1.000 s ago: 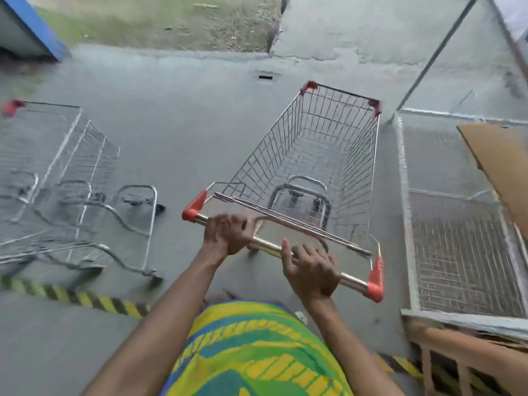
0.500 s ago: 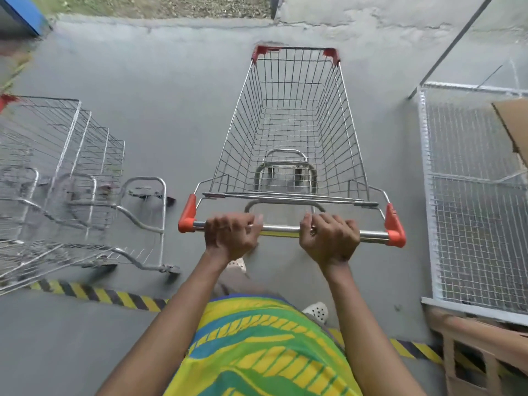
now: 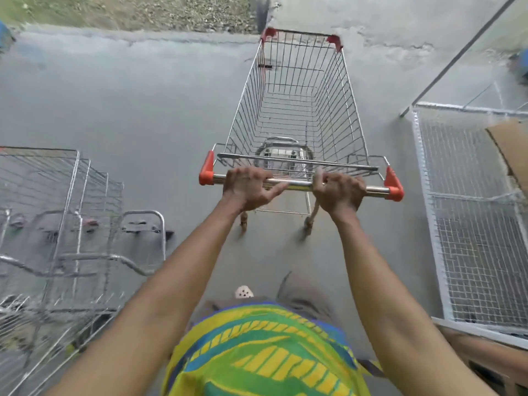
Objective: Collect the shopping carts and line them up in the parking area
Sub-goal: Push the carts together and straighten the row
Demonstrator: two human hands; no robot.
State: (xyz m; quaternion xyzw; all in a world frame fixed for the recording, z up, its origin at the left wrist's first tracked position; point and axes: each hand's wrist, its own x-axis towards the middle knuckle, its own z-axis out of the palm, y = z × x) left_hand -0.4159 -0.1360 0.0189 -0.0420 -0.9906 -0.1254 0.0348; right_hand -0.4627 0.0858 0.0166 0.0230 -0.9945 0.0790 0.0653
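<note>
An empty wire shopping cart (image 3: 297, 110) with red corner caps stands straight ahead of me on the grey concrete, its front end close to the far kerb. My left hand (image 3: 248, 188) grips the left half of its chrome handle bar (image 3: 297, 184), thumb stretched along the bar. My right hand (image 3: 338, 191) grips the right half, fingers curled over it. Both arms are stretched out. To my left stands a row of nested carts (image 3: 57, 224), blurred, side-on to me.
A white wire-mesh cage (image 3: 471, 224) with a sheet of cardboard (image 3: 511, 144) on it lines the right side. A thin pole (image 3: 457, 55) slants up at the right. Gravel and grass lie beyond the kerb (image 3: 143, 35). Bare concrete lies between my cart and the nested row.
The cart swung from angled right to straight ahead, then rolled forward toward the kerb as my arms extended. The striped floor line has dropped out of sight behind me.
</note>
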